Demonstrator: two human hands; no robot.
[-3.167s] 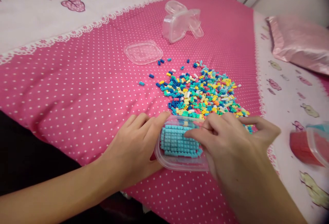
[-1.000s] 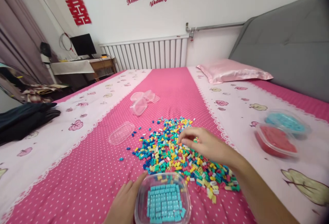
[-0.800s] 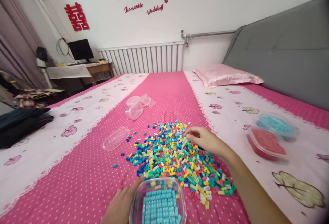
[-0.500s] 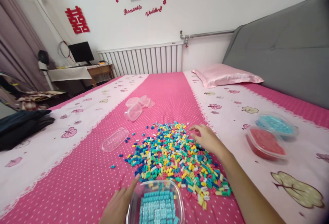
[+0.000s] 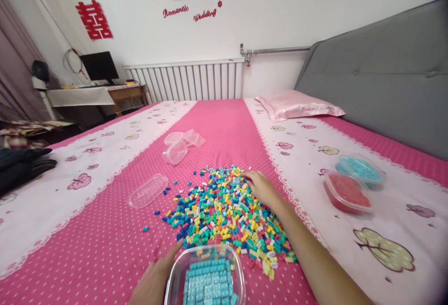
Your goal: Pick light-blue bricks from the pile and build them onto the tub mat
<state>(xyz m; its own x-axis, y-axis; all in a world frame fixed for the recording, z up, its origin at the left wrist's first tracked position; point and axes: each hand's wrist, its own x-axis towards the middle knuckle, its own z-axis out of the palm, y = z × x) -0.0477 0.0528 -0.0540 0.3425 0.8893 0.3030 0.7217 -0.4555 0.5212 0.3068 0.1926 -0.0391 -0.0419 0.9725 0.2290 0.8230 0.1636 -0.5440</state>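
My right hand (image 5: 262, 188) reaches over the far right edge of a heap of small toy building bricks (image 5: 224, 211) in blue, green, yellow, white and red. Its fingers are slightly curved and apart, with the tips at the bricks; nothing shows held in them. Near me stands a clear plastic container (image 5: 241, 272) with rows of light blue bricks (image 5: 210, 280) packed inside. My left hand (image 5: 154, 274) lies along the container's left side, index finger stretched out past its corner. The underside of this hand is hidden.
A clear lid (image 5: 149, 191) lies left of the heap, with more clear plastic pieces (image 5: 177, 150) behind. To the right sit a container of red pieces (image 5: 348, 193) and one of blue pieces (image 5: 360, 169). A pink pillow (image 5: 297, 105) lies farther back on the bed.
My right hand has moved left and closer to the bricks at the heap's far edge. My left hand stays beside the container. The whole view has shifted slightly.
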